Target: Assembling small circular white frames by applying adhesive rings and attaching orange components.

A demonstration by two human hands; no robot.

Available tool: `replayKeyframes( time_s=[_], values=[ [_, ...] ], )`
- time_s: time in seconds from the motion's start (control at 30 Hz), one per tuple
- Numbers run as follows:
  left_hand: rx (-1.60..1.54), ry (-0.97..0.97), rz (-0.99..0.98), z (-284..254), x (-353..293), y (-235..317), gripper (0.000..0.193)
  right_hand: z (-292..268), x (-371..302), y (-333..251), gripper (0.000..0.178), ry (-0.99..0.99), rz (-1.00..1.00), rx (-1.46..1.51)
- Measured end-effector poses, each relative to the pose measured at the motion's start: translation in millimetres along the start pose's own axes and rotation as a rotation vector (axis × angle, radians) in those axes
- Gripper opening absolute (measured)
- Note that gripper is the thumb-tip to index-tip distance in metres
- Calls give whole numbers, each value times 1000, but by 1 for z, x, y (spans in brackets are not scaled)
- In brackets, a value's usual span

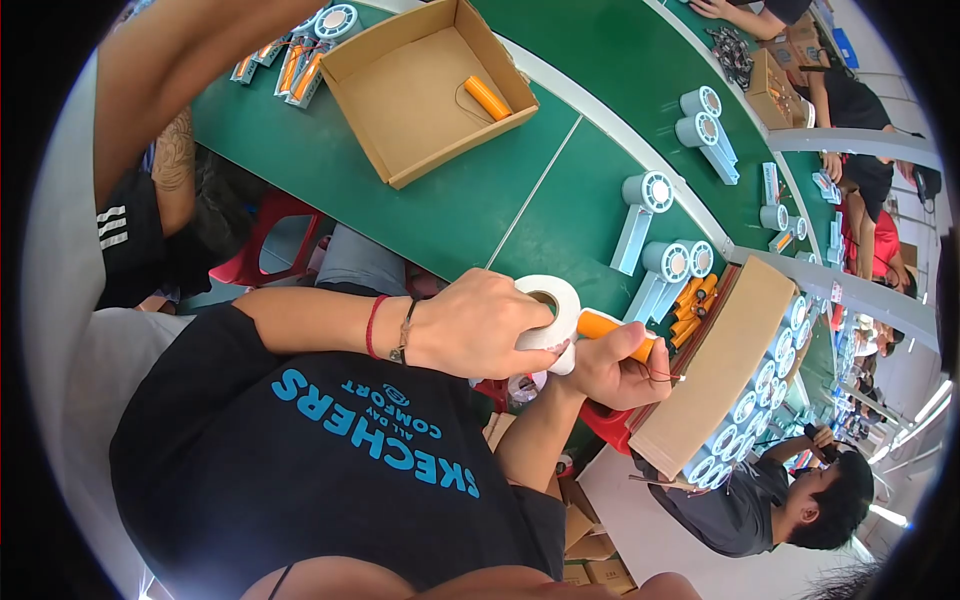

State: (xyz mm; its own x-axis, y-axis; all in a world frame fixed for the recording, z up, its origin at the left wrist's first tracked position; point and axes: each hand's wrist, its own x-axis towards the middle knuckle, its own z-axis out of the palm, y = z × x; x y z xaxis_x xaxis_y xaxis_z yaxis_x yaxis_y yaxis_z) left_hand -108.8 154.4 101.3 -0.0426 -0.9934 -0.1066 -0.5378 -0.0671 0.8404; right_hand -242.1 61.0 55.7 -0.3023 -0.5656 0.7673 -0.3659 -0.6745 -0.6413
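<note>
My left hand (470, 322), with a red cord bracelet at the wrist, is closed on a roll of white tape (562, 300), its fingers reaching into the roll's hole. My right hand (622, 372) grips an orange cylindrical battery pack (612, 334) with thin wires, one dangling past the fingertips. The roll and the battery pack are side by side, and a white strip lies along the battery pack's upper edge. Just beyond the right hand lie several more orange battery packs (690, 308). Light-blue handheld fans (665, 262) with open handles lie beside them.
A shallow cardboard box (385, 100) holding one orange battery pack (487, 98) sits on the green table (440, 215). On the right, a cardboard carton (700, 375) stands by many fan heads (765, 385). A co-worker's arm (190, 60) reaches across the upper left.
</note>
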Motion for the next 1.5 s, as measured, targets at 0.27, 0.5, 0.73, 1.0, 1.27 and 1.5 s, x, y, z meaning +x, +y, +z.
replayKeyframes(
  time_s=[0.27,0.5,0.73,1.0,1.27,1.5],
  values=[
    [361,-274,239,-14,6,-13,34,-10,38,69,24,-132,441,27],
    [522,-151,306,-33,43,-62,22,-28,-8,66,23,-374,782,270],
    [600,226,607,-31,149,-50,20,-42,-27,66,29,-403,1022,260],
    [811,-70,750,-7,224,-53,29,-55,-17,55,29,-348,914,286],
    [915,-121,764,-3,235,-60,19,-47,-12,53,29,-419,903,319],
    [1024,-260,693,-4,219,-41,10,-48,-10,48,25,-463,960,319]
  ],
)
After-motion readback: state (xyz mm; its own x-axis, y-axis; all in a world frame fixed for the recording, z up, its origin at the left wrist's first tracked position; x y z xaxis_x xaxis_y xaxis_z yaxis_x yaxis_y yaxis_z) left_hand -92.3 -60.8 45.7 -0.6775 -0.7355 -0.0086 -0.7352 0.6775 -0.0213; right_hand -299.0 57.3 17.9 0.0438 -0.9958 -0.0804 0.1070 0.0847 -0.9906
